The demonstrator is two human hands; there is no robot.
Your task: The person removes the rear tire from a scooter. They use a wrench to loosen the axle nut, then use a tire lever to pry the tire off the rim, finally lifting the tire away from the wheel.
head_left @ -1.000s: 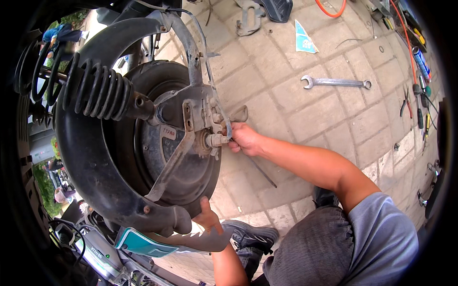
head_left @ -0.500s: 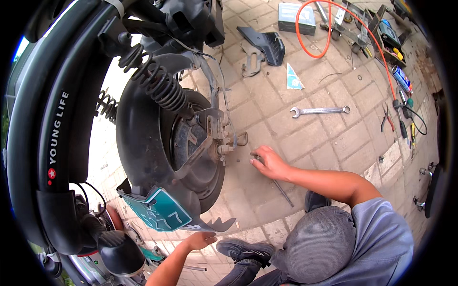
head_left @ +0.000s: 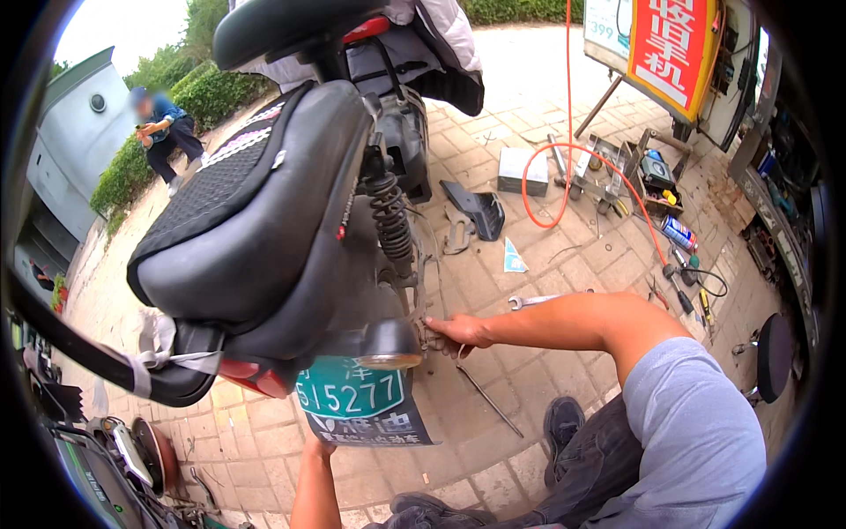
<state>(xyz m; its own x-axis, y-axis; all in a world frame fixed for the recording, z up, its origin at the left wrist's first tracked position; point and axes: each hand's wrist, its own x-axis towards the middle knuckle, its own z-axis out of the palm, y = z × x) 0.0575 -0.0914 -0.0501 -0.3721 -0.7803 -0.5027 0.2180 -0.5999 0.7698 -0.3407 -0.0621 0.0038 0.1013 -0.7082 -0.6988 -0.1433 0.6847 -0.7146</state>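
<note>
A scooter with a padded black seat (head_left: pixel 256 212) stands before me, its coil shock absorber (head_left: pixel 390 220) at the right side. My right hand (head_left: pixel 454 331) reaches the axle fittings below the shock, fingers curled round something too small to make out. My left hand (head_left: pixel 317 447) is under the teal number plate (head_left: pixel 348 388) and dark mudflap, its fingers mostly hidden. A thin metal rod (head_left: pixel 489 401) lies on the pavers below my right hand. A steel wrench (head_left: pixel 520 302) lies beyond my right forearm, partly covered by it.
An orange hose (head_left: pixel 551 225) curves toward tools and a toolbox (head_left: pixel 661 176) at right, near a signboard (head_left: pixel 670 48). A black plastic cover (head_left: pixel 480 216) and metal box (head_left: pixel 524 167) lie behind. A round stool (head_left: pixel 773 357) is far right. Someone (head_left: pixel 163 132) squats at upper left.
The view has swung up, bringing seat and background in. My right hand left the axle and is back at it. My left hand has moved from the tyre to beneath the plate.
</note>
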